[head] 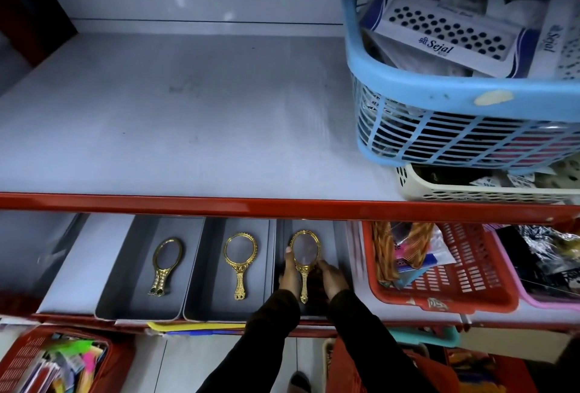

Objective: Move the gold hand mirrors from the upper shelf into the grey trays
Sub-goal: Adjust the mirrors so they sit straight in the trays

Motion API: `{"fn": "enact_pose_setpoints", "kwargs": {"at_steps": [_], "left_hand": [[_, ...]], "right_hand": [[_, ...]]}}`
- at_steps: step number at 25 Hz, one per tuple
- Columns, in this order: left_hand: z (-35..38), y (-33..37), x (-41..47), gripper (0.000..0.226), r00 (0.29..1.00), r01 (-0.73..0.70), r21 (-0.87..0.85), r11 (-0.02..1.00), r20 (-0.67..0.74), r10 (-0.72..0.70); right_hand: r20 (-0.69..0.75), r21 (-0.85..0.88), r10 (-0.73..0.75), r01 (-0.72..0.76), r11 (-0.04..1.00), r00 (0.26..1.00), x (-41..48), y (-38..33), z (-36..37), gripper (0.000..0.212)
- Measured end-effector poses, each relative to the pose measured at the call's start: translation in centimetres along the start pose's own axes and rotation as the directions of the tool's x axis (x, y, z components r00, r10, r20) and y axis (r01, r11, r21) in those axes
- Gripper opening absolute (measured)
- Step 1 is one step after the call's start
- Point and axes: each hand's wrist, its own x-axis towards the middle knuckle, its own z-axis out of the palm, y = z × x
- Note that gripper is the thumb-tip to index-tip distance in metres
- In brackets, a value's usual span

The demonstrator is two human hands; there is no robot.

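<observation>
Three grey trays stand side by side on the lower shelf. The left tray (125, 283) holds an oval gold hand mirror (164, 264). In the middle tray (204, 298) lies a round gold mirror (240, 262). Over the right tray (337, 235) both hands hold a third gold mirror (304, 259) flat, its handle toward me. My left hand (288, 273) grips its left edge and my right hand (332, 276) its right side near the handle. The upper shelf (188, 126) shows no mirrors.
A blue basket (455, 104) of card packs sits on a cream basket (470, 192) at the upper shelf's right. On the lower shelf, a red basket (439, 292) and a pink one (549, 301) stand right of the trays. Another red basket (47, 358) is below left.
</observation>
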Motion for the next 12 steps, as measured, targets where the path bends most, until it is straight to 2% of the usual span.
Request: {"fn": "enact_pose_setpoints", "kwargs": {"at_steps": [2, 6, 10, 12], "left_hand": [[0.0, -0.8, 1.4, 0.107, 1.000, 0.001, 0.021, 1.000, 0.030, -0.002], [-0.4, 1.9, -3.4, 0.078, 0.998, -0.007, -0.068, 0.998, 0.056, 0.011], [-0.6, 2.0, -3.6, 0.082, 0.997, 0.011, -0.075, 0.997, 0.077, -0.005], [-0.8, 2.4, -4.1, 0.074, 0.996, -0.016, -0.043, 0.999, 0.086, 0.020]], "right_hand": [[0.001, 0.015, -0.009, 0.009, 1.000, 1.000, -0.2, -0.1, -0.1, 0.041], [-0.022, 0.024, -0.003, 0.004, 1.000, 1.000, -0.4, -0.1, -0.1, 0.044], [-0.052, 0.002, -0.051, 0.052, 0.999, 0.997, -0.5, 0.0, 0.0, 0.047], [-0.107, 0.015, -0.114, 0.116, 0.993, 0.988, -0.5, 0.0, -0.2, 0.046]]}}
